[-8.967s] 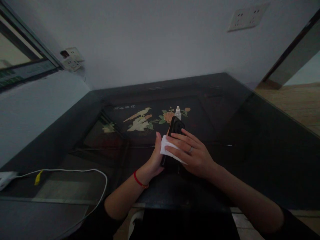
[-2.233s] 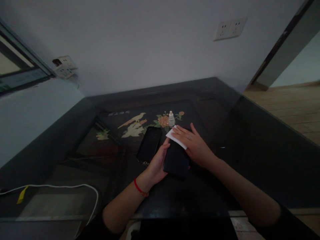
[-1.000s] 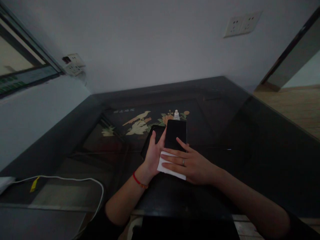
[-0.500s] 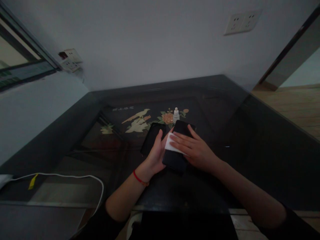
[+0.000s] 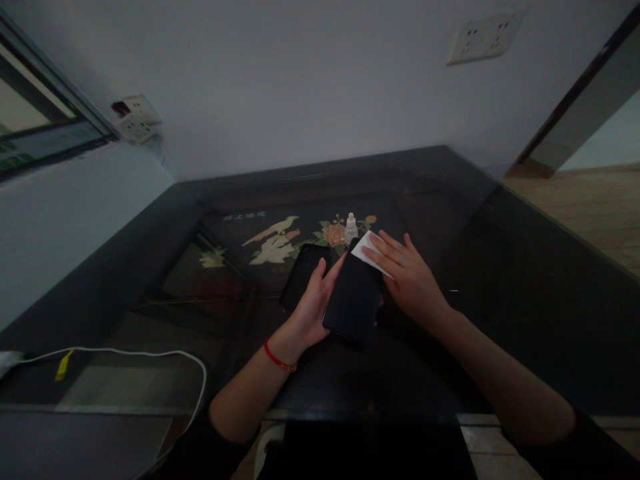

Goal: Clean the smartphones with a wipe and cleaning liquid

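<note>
My left hand (image 5: 315, 303) is closed around a black smartphone (image 5: 353, 300), gripping it by the left side with fingers beneath. A red bracelet circles that wrist. My right hand (image 5: 407, 273) presses a white wipe (image 5: 370, 254) flat over the phone's upper end; its fingers lie extended on the cloth. To the left of the phone, a black phone case (image 5: 304, 272) rests on the table, partly behind my left thumb. Just beyond the phone stands a small clear bottle (image 5: 351, 230) with a white cap.
The dark glossy table (image 5: 430, 200) bears a flower-and-bird picture (image 5: 273, 243). A white cable (image 5: 130, 351) with a yellow tag (image 5: 63, 365) runs along the left front. Wall sockets (image 5: 485, 37) are on the back wall, and a window (image 5: 40, 110) is at upper left.
My right hand has slid the white wipe from the phone's middle up to its top end, uncovering the lower screen. My left hand keeps its hold; case and bottle have not moved.
</note>
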The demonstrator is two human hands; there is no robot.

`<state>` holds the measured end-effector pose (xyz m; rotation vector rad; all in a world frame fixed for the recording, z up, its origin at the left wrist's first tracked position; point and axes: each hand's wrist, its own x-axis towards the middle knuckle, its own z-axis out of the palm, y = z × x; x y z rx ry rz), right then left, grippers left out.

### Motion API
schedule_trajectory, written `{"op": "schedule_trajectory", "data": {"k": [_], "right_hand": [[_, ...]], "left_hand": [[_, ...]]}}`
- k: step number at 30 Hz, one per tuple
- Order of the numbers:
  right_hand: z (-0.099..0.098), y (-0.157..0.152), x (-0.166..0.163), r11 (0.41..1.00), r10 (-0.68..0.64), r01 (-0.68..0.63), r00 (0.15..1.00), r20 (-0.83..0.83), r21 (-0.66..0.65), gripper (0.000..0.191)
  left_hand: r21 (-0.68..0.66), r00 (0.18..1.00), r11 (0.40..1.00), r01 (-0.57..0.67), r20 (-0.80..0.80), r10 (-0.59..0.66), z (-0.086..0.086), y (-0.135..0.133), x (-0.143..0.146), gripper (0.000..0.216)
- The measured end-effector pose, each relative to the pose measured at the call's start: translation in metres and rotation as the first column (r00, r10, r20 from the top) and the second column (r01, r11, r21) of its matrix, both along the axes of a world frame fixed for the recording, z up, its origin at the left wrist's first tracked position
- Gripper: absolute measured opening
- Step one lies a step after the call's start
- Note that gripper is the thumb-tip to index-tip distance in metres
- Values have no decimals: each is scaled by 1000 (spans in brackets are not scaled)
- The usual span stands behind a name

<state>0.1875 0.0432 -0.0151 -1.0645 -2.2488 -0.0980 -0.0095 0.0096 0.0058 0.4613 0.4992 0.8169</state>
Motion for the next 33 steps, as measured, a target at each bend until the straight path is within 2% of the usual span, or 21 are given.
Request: {"op": "schedule_trajectory", "data": {"k": [3,6,8,9,11,14,15,17,19,22,25,27,29,30,33], "right_hand": [[1,-13,-11,975,221,-222,973,70,8,58],[0,-27,-23,879,469,-476,871,142,16,53],[0,-31,-26,826,552,-563,817,164,27,47],[-1,-30,-25,822,555,-568,816,164,39,45],[-1,-23,-19,871,475,-487,869,140,68,44],[0,-6,-4,981,180,-183,982,54,65,51],[0,-1,1,996,79,-80,997,18,51,53],[1,5,6,999,-23,24,999,-32,34,54],[1,4,5,999,15,-14,999,-28,42,53],[1,-9,-7,970,229,-234,971,70,71,49],[2,-26,-22,880,452,-468,878,158,80,42],[3,-33,-27,819,549,-569,814,188,72,38],[3,-33,-26,800,572,-594,798,188,90,35],[4,-30,-23,811,552,-574,815,174,115,35],[3,-14,-8,906,369,-375,927,71,194,37]], "left_hand": [[4,996,997,-75,-36,76,0,3,-1,58],[-6,981,986,-166,-107,165,-1,9,-4,60],[0,968,977,-215,-134,213,-2,12,-7,60],[8,964,974,-228,-135,227,-2,13,-8,60],[26,969,976,-217,-114,218,-3,13,-10,58],[50,993,995,-92,-67,95,-3,10,-10,57],[59,997,997,-40,-62,43,-2,8,-9,57],[71,997,997,33,-68,-28,-2,7,-8,57],[67,997,997,32,-72,-27,-1,6,-7,57],[38,994,996,-80,-75,82,0,9,-8,56],[20,974,979,-202,-97,203,-2,13,-10,54],[6,964,969,-246,-98,245,-3,15,-12,53],[-9,960,963,-270,-85,268,-4,17,-13,52],[-13,960,963,-271,-73,269,-4,17,-13,51],[-17,976,977,-214,-29,214,-3,15,-14,50]]}}
